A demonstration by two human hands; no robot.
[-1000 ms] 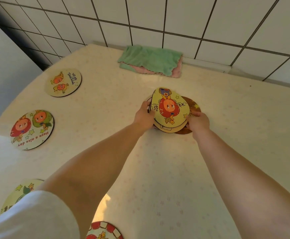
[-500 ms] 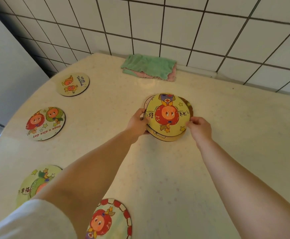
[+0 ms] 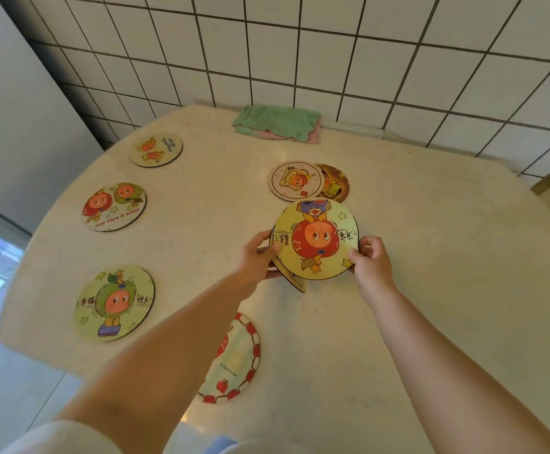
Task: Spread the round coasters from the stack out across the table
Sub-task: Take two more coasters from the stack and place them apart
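I see thin, flat round coasters with dark edges and glossy cartoon prints spread over a pale, speckled worktop with a rounded left edge. My left hand is curled on the left rim of a yellow coaster printed with a red fruit character, thumb on its face and fingers underneath; beneath it the same hand holds the edge of at least one more coaster, which pokes out at the lower side. My right hand pinches the right rim of the yellow coaster with thumb and fingertips, the other fingers loosely bent. The held coasters are raised above the worktop, tilted a little toward me.

Just beyond them, two coasters lie flat and overlapping: a cream one sits partly on top of a brown one. On the left side lie three separate ones, well apart: a small-looking pale one with two orange figures, one with a red and a green fruit, and a green-yellow one with a round character. A red-checked-rim coaster lies near me, partly hidden by my left forearm.

A soft, crumpled green cloth over a pink layer rests at the far edge against the white tiled wall.
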